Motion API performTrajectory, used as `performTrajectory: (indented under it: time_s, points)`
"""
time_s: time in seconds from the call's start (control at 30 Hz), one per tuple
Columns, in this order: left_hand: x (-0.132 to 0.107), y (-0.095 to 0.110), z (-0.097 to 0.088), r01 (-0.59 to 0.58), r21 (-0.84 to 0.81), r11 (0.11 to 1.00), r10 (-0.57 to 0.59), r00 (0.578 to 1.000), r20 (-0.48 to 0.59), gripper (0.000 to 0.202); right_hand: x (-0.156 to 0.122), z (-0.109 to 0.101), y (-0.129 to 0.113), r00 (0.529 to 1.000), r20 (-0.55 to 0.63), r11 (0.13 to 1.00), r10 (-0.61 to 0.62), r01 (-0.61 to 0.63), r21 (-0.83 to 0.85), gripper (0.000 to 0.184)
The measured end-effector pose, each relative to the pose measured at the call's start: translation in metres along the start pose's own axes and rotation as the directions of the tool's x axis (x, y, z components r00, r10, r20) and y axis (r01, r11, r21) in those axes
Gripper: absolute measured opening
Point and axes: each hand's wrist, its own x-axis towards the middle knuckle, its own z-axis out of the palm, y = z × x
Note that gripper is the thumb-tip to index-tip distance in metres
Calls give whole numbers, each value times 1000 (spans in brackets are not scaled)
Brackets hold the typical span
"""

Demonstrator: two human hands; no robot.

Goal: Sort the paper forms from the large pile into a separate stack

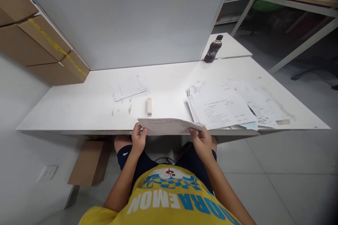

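Sheaf of papers (169, 126) at lower centre is pinched by left hand (138, 139) and right hand (202, 142) off the desk (79, 102) edge; sheets could be dropped if either pinch loosens.

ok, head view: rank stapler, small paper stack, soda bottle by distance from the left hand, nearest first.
From the left hand, which holds the left end of the sheaf of papers at the desk's near edge:
1. Stapler, just beyond the hand, slightly right.
2. Small paper stack, farther back on the desk, mid-left.
3. Soda bottle, far right, by the partition.
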Motion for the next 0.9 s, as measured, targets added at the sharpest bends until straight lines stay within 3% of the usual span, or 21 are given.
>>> performTrajectory:
  time_s: [0.1, 0.2, 0.37, 0.57, 0.7, 0.9]
  points:
    - [-12, -2, -5, 115, -68, 991, -109, 990, 83, 38, -5, -4, -2, 990, 122, 997, 71, -67, -35, 28]
    - [-21, -11, -4, 245, -69, 967, -236, 964, 120, 48, -8, -1, 8, 971, 173, 986, 163, -164, -9, 40]
    - [-26, -25, 0, 253, -34, 967, -252, 967, 47, 69, -5, 3, 24, 925, 185, 938, 333, -345, 37, 61]
    - [-7, -19, 2, 340, 39, 940, -340, 940, 5, 85, -3, -9, 11, 847, 278, 854, 454, -503, 137, 58]
    - [1, -9, 2, 365, 142, 920, -368, 930, -3, 81, -7, -14, 6, 852, 283, 845, 440, -500, 192, 47]
    - [7, 5, 2, 348, 296, 890, -357, 934, -25, 65, -6, -16, 9, 898, 259, 876, 356, -418, 241, 49]
